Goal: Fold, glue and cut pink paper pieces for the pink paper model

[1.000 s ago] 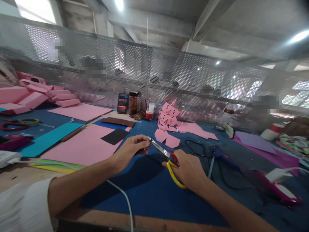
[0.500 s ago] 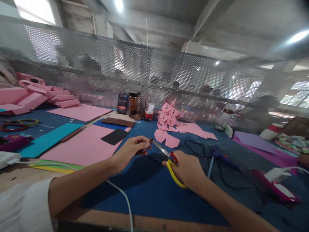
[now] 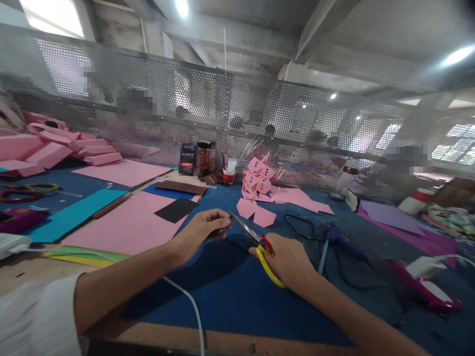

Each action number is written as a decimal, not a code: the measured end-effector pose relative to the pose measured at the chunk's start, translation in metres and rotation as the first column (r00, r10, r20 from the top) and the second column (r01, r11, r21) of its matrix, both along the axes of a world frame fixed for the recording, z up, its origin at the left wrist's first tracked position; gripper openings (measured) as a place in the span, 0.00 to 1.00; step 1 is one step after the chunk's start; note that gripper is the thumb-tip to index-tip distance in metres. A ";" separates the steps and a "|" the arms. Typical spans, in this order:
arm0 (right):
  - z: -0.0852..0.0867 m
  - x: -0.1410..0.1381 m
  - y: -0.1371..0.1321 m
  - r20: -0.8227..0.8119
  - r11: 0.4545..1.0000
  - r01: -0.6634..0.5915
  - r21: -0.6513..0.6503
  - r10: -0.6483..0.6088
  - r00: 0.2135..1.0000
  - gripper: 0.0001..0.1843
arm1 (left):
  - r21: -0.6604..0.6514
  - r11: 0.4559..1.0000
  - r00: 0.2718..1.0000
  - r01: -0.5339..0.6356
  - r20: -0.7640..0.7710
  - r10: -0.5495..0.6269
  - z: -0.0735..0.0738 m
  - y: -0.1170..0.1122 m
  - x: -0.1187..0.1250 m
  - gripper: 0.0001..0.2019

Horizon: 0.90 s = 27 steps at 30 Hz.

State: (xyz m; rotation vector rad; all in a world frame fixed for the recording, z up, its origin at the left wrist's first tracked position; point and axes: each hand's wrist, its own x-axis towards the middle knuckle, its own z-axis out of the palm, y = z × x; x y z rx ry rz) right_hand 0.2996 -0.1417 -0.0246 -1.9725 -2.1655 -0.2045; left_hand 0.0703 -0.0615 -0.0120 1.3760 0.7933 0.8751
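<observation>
My right hand (image 3: 291, 259) is closed round the yellow and red handles of a pair of scissors (image 3: 250, 231). Their metal blades point up and left, the tips close to the fingertips of my left hand (image 3: 206, 230). The left fingers are pinched together on something small and dark, mostly hidden by the fingers, so I cannot make out what it is. Both hands are above a dark blue sheet (image 3: 222, 296). Just beyond them lie cut pink pieces (image 3: 264, 216), in front of a stack of pink folded shapes with black dots (image 3: 259, 179).
To the left lie a black piece (image 3: 176, 210), a large pink sheet (image 3: 122, 225) and a turquoise strip (image 3: 79, 212). A glue gun (image 3: 339, 237) with its cord rests on the right, near purple sheets (image 3: 401, 222). A white cable (image 3: 191, 296) crosses the front edge. Behind stands a perforated metal screen (image 3: 208, 99).
Hardly anything differs. The scissors have shifted very slightly, with the blades now looking closer together; my left hand keeps its pinch in the same place.
</observation>
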 end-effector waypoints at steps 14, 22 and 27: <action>-0.001 -0.001 -0.001 -0.099 1.000 -0.013 0.027 0.015 0.995 0.27 | 0.007 1.000 0.998 -0.023 0.056 0.023 0.002 -0.002 0.000 0.08; 0.002 -0.003 -0.003 -0.081 1.000 -0.004 0.010 0.005 0.997 0.27 | 0.002 1.000 0.998 -0.007 0.059 0.007 0.001 -0.001 0.000 0.09; -0.001 -0.002 -0.002 -0.062 0.999 -0.038 0.034 0.040 0.997 0.27 | 0.004 1.000 0.999 -0.008 0.044 0.008 0.001 -0.001 0.000 0.07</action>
